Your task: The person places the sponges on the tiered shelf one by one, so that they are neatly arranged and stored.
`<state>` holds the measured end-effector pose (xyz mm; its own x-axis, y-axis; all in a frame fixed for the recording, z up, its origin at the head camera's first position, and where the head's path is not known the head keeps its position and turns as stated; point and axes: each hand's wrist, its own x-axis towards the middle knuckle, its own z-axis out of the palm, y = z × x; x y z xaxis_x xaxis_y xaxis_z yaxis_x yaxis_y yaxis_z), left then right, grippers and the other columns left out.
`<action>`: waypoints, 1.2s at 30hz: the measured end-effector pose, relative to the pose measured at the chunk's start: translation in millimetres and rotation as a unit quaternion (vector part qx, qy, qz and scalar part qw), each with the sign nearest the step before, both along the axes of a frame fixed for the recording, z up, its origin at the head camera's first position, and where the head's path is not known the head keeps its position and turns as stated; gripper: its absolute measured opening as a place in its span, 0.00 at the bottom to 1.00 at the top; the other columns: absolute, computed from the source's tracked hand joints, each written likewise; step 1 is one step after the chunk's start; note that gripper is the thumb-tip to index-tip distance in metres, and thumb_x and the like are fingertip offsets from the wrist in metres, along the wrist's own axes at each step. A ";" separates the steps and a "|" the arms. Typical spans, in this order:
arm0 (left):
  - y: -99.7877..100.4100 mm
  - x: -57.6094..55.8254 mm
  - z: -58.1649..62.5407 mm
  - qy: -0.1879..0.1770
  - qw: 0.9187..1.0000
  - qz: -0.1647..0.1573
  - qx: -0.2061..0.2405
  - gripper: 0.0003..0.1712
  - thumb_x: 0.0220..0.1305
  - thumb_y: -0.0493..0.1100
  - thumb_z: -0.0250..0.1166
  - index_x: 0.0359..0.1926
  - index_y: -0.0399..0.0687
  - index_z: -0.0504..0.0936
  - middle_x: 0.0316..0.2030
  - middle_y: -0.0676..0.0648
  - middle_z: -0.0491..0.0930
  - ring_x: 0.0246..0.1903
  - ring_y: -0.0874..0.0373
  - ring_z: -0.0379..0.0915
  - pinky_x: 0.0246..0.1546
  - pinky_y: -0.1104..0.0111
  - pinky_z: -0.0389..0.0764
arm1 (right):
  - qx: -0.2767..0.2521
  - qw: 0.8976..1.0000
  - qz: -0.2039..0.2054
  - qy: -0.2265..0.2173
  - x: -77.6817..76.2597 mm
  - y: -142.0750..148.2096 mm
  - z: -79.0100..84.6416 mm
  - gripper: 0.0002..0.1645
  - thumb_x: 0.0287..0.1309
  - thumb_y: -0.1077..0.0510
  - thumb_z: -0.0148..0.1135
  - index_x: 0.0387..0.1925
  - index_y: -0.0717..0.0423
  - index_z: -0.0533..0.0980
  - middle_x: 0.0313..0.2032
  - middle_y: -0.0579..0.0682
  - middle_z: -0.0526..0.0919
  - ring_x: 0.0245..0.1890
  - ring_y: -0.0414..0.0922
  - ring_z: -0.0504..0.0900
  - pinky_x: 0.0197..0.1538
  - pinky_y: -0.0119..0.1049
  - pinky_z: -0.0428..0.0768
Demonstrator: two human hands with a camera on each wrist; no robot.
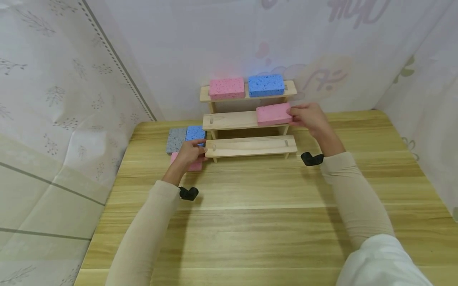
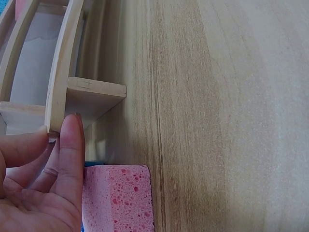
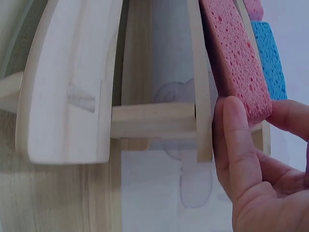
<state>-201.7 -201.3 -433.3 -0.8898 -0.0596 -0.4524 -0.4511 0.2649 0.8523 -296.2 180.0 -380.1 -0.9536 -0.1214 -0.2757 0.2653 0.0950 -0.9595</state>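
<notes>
A three-step wooden rack (image 1: 250,146) stands at the back of the table. My right hand (image 1: 310,119) pinches the right end of a pink sponge (image 1: 273,114) at the right of the middle step; in the right wrist view the sponge (image 3: 236,58) looks slightly tilted over the board. With thumb and fingers my left hand (image 1: 189,154) pinches the left end of the lowest step, whose edge (image 2: 59,82) shows in the left wrist view. On the top step lie another pink sponge (image 1: 227,88) and a blue sponge (image 1: 266,85).
Left of the rack, a grey sponge (image 1: 176,140), a blue sponge (image 1: 195,134) and a pink sponge (image 1: 195,166) lie on the table (image 1: 250,238), partly behind my left hand. A patterned curtain (image 1: 171,47) hangs behind the rack and along both sides.
</notes>
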 end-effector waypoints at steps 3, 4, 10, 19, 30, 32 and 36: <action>0.8 0.5 0.7 0.001 1.000 0.000 0.001 0.29 0.71 0.36 0.56 0.71 0.47 0.65 0.57 0.36 0.75 0.35 0.58 0.80 0.50 0.57 0.83 | 0.010 1.000 -0.006 0.004 0.6 -4.9 -0.2 0.29 0.62 0.60 0.63 0.59 0.75 0.69 0.30 0.49 0.81 0.26 0.37 0.82 0.37 0.30 0.86; 1.0 0.7 0.9 0.001 1.000 -0.002 0.000 0.29 0.71 0.36 0.56 0.71 0.47 0.65 0.57 0.36 0.75 0.34 0.58 0.80 0.50 0.57 0.83 | 0.013 1.000 -0.008 0.005 0.6 -6.4 -0.4 0.29 0.62 0.60 0.63 0.59 0.75 0.70 0.31 0.49 0.80 0.26 0.36 0.82 0.36 0.30 0.86; 0.0 1.0 1.8 0.000 1.000 0.003 0.006 0.29 0.71 0.35 0.56 0.71 0.47 0.65 0.56 0.36 0.76 0.34 0.58 0.80 0.51 0.55 0.82 | 0.036 0.999 -0.014 0.010 2.3 -16.6 1.4 0.27 0.62 0.59 0.63 0.58 0.72 0.72 0.34 0.52 0.79 0.24 0.37 0.81 0.32 0.28 0.85; -4.1 3.9 0.5 0.004 1.000 0.008 0.004 0.29 0.70 0.35 0.56 0.71 0.47 0.66 0.56 0.36 0.76 0.31 0.59 0.81 0.50 0.56 0.83 | 0.091 0.996 -0.006 0.013 4.5 -29.3 4.3 0.27 0.63 0.57 0.62 0.59 0.71 0.73 0.33 0.52 0.80 0.23 0.36 0.81 0.37 0.32 0.86; -1.3 0.7 0.7 -0.001 1.000 0.001 0.000 0.29 0.71 0.36 0.56 0.71 0.48 0.65 0.58 0.36 0.75 0.33 0.60 0.81 0.50 0.58 0.83 | 0.140 0.990 -0.010 0.014 5.4 -30.7 7.2 0.26 0.64 0.57 0.61 0.59 0.69 0.73 0.46 0.62 0.78 0.25 0.35 0.80 0.34 0.27 0.84; -1.1 0.2 0.3 -0.001 1.000 0.000 0.001 0.29 0.71 0.36 0.56 0.71 0.48 0.66 0.58 0.36 0.75 0.33 0.60 0.81 0.49 0.58 0.83 | 0.148 0.989 -0.007 0.015 5.7 -30.6 7.9 0.27 0.64 0.57 0.60 0.60 0.69 0.73 0.50 0.63 0.78 0.25 0.35 0.80 0.35 0.28 0.85; -0.7 -0.7 0.4 0.001 1.000 0.000 0.003 0.28 0.71 0.35 0.56 0.71 0.47 0.66 0.57 0.36 0.76 0.32 0.60 0.81 0.50 0.57 0.83 | 0.162 0.987 -0.005 0.020 6.5 -30.2 8.3 0.27 0.65 0.56 0.60 0.60 0.69 0.73 0.52 0.65 0.77 0.26 0.35 0.80 0.39 0.31 0.85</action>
